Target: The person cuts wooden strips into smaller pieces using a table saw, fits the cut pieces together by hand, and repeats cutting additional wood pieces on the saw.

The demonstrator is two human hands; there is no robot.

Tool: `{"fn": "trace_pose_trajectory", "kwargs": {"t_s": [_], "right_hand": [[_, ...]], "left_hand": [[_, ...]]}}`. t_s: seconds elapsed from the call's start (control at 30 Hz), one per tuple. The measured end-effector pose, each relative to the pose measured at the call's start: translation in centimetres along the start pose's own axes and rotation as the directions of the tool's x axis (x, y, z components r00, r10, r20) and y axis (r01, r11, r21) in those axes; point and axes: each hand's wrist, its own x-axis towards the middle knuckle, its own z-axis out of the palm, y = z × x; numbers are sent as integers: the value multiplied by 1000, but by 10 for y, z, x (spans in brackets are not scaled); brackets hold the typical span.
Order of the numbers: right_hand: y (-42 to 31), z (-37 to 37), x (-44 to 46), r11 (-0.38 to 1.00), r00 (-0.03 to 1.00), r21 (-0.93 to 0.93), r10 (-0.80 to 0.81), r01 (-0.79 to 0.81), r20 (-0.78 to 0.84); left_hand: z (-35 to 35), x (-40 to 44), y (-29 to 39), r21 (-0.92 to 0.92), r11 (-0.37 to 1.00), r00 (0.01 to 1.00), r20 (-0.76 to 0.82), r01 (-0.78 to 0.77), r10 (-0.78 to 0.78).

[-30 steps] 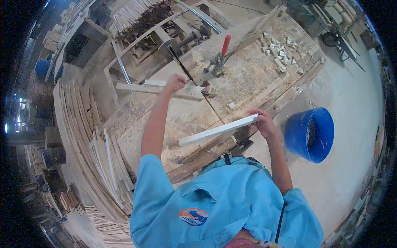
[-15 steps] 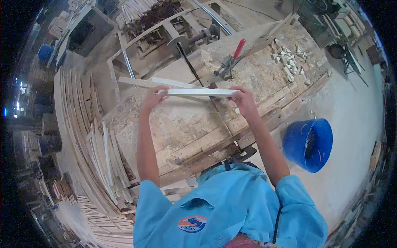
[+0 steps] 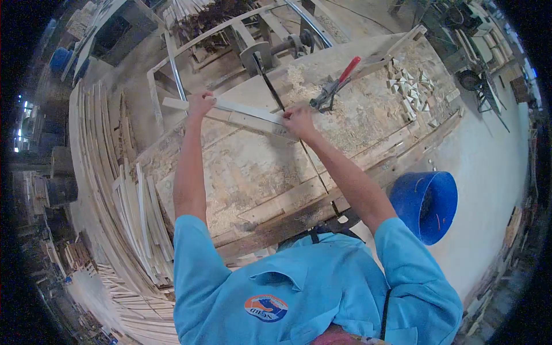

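A pale wooden strip [image 3: 247, 110] stretches between my two hands, slanting down toward the right. My left hand [image 3: 201, 104] is closed on its far left end. The fingers of my right hand [image 3: 300, 121] grip the other end, beside a dark slot [image 3: 268, 83] in the worktable [image 3: 230, 172]. Along the strip's near side lies a longer wooden bar [image 3: 256, 123], partly covered by the strip and my hands. Whether the strip rests on the bar or just touches it, I cannot tell. A clamp with a red handle [image 3: 349, 69] stands just beyond my right hand.
Small cut wooden pieces [image 3: 409, 89] lie in a pile at the table's far right, with sawdust around. A blue bucket [image 3: 425, 207] stands on the floor at right. Long wooden strips [image 3: 144, 224] are stacked at left. A metal frame [image 3: 172, 66] rises beyond the table.
Both hands have moved forward, and the right hand also leftward, bringing the strip from raised and level down to a slant along the wooden bar.
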Motion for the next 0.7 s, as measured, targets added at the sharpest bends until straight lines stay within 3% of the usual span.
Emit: {"fn": "trace_pose_trajectory", "kwargs": {"t_s": [0.1, 0.17, 0.27, 0.4, 0.47, 0.53, 0.6, 0.63, 0.67, 0.7], "right_hand": [[2, 1, -2, 999, 1000, 41, 10, -11, 5], [5, -4, -6, 995, 998, 93, 45, -48, 37], [10, -24, -10, 991, 987, -136, 17, 4, 159], [11, -29, -10, 999, 991, 0, 46, -47, 124], [7, -32, -14, 1000, 996, -17, 15, -13, 86], [-14, -66, -25, 945, 975, 262, 157, -195, 160], [-9, -80, -48, 970, 958, 240, 41, 29, -285], [1, -80, -60, 757, 894, 617, 407, -215, -189], [25, -89, -58, 730, 876, 630, 456, -265, -159], [26, -105, -57, 720, 801, 636, 538, -276, -261]], "left_hand": [[5, -7, -1, 79, 997, 1000, -3, -9, 9], [9, -12, 6, 32, 999, 1000, 7, -29, 29], [22, -20, 23, 108, 992, 998, -23, -62, 65], [17, -26, 43, 260, 962, 996, 56, -87, 75], [40, -26, 31, 344, 859, 918, 22, -379, 396], [80, -30, 18, 50, 926, 926, 69, -374, 371], [89, -62, 84, 38, 974, 970, 113, -223, 217], [89, -72, 111, 177, 913, 928, 142, -367, 345], [75, -82, 150, 144, 951, 944, 232, -274, 236], [83, -90, 159, 66, 965, 944, 233, -253, 232]]}}
